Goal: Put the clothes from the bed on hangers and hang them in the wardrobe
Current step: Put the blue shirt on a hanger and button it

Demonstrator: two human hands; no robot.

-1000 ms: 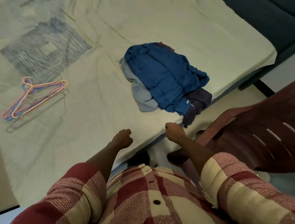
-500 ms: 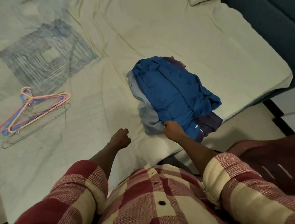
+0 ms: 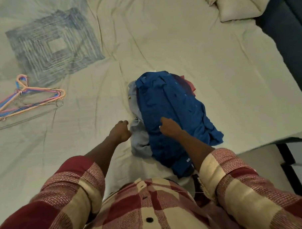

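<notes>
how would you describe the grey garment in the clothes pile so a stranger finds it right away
On the pale bed sheet, find the clothes pile near the front edge. The grey garment pokes out along the pile's left side, under the blue shirt; it alone is pale grey.

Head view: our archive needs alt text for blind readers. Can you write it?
A person leaning over a bed rests the right hand on a blue shirt topping a small pile of clothes, the left hand beside a grey garment in it. A bunch of hangers lies apart on the pale sheet, a pillow at the far edge.
</notes>
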